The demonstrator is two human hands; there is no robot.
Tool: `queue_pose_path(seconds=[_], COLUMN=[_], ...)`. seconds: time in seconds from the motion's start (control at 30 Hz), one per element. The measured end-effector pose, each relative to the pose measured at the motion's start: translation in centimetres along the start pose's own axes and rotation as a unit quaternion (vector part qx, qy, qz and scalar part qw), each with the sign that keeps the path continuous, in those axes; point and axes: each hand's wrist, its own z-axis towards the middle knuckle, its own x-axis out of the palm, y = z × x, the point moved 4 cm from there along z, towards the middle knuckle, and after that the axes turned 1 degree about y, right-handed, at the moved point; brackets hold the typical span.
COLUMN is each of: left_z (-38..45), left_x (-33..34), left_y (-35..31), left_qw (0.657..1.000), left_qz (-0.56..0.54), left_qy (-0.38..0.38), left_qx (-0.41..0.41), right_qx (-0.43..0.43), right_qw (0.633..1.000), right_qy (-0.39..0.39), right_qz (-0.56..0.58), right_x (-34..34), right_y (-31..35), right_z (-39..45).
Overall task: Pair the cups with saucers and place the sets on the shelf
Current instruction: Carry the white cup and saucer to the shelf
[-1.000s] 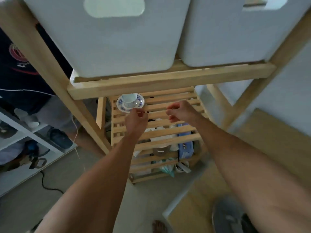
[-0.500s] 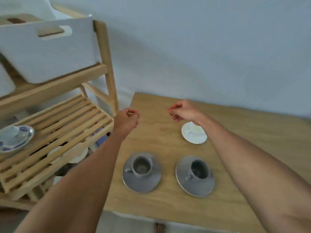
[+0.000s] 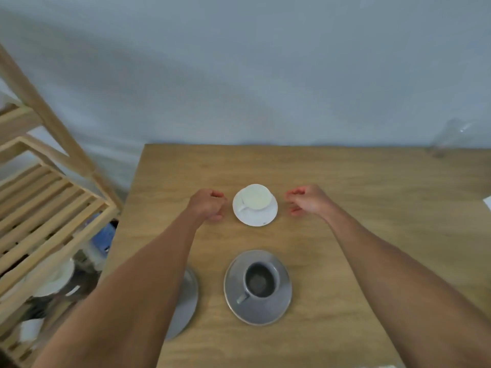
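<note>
A white cup [image 3: 255,197] stands on a white saucer [image 3: 256,217] at the middle of the wooden table [image 3: 372,197]. My left hand [image 3: 208,205] hovers just left of that saucer and my right hand [image 3: 308,200] just right of it; both have curled fingers and hold nothing. Nearer to me a grey cup [image 3: 260,282] sits on a grey saucer [image 3: 281,306]. A second grey saucer [image 3: 187,301] lies to its left, its cup hidden under my left forearm. The slatted wooden shelf [image 3: 45,205] stands at the left.
A grey wall runs behind the table. Below the slatted shelf level lie white dishes [image 3: 57,281] and a blue item [image 3: 105,233]. The table's left edge comes close to the shelf post [image 3: 53,123]. A white scrap [image 3: 487,201] shows at the right edge.
My view swung right from the shelf, where the blue-patterned set stays, to the table. Both hands moved forward and now flank the white cup and saucer.
</note>
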Motion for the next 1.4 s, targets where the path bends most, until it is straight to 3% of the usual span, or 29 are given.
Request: queue_pose_path(seconds=[0.23,0.47,0.93,1.4], left_z=[1.8,1.6,-4.6,-16.2], left_x=[2.0,2.2,-8.3,-25.5], left_y=[0.6,1.1,3.0,11.9], left_qw=[0.992,0.99,0.988,0.965], left_qz=[-0.068,-0.09,-0.149,-0.23], left_qy=[0.092,0.106,0.028,-0.123], left_qx=[-0.045,-0.031,-0.001,0.008], right_qx=[0.016,0.011,-0.06,-0.153], right_qw=[0.99,0.988,0.985,0.954], right_qy=[0.074,0.09,0.141,0.254], right_qz=[0.121,0.128,0.084,0.027], right_x=[2.7,3.1,10.0,28.1], right_y=[-1.7,-1.5,6.8,15.5], right_z=[0.8,1.4,-4.2,-12.2])
